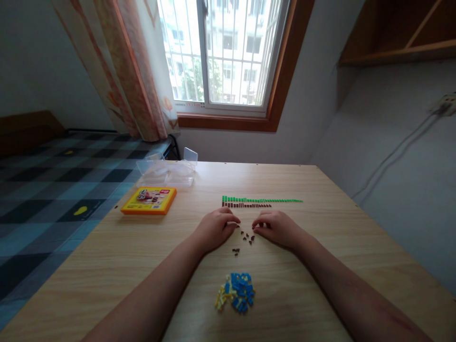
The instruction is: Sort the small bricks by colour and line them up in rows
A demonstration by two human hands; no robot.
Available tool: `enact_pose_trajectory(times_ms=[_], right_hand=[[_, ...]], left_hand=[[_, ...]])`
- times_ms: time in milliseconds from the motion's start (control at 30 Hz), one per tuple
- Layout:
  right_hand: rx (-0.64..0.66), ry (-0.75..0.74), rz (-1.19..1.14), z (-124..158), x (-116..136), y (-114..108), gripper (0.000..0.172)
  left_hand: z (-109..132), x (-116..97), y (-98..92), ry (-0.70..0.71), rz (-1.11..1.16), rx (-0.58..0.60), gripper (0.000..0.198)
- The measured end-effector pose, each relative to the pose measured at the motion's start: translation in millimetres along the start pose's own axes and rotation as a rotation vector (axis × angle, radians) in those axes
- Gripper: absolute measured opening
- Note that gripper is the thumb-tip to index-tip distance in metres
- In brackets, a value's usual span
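My left hand (216, 229) rests on the table, its fingers pinched together at a small brown piece (238, 226). Across from it, my right hand (276, 227) has its thumb and fingertips pressed together over a tiny dark piece (253, 227). Between and below the hands lie several loose brown pieces (244, 238). Just beyond them runs a row of brown bricks (245, 205), and behind it a longer row of green bricks (261, 200). Both rows taper from larger pieces at the left to smaller ones at the right.
A pile of blue bricks (242, 289) with yellow bricks (221, 298) lies near me. At the left are a yellow-orange box (149, 201) and clear plastic trays (167, 173). The wooden table (142, 256) borders a bed (46, 190), a window and walls.
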State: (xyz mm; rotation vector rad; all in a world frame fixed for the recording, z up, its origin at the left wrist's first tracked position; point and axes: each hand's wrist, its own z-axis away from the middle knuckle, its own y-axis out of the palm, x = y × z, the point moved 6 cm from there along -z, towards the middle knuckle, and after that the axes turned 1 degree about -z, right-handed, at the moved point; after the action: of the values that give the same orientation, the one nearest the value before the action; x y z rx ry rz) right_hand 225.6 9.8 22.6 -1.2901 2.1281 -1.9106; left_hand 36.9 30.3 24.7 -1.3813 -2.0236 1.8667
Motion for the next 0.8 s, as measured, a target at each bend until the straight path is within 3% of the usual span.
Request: enact_pose_trajectory(times_ms=[133, 400, 600, 700, 800], right_hand=[[0.004, -0.015, -0.011, 0, 0, 1, 0.01], [-0.038, 0.027, 0.048, 2, -9, -13, 0.013], [-0.222, 0.222, 0.169, 14, -60, -50, 0.017], [-0.208, 0.281, 0.204, 17, -82, -50, 0.02], [-0.205, 0.283, 0.213, 15, -90, -45, 0.021]], left_hand=[[0, 0, 3.7, 0.015, -0.044, 0.05, 0.019], [-2, 5, -0.3, -0.058, -0.109, 0.002, 0.015], [-1, 8, -1.4, -0.1, -0.134, 0.003, 0.007], [-1, 9, -0.8, -0.096, -0.136, -0.003, 0.007], [-1, 9, -0.9, -0.087, -0.131, -0.011, 0.007]])
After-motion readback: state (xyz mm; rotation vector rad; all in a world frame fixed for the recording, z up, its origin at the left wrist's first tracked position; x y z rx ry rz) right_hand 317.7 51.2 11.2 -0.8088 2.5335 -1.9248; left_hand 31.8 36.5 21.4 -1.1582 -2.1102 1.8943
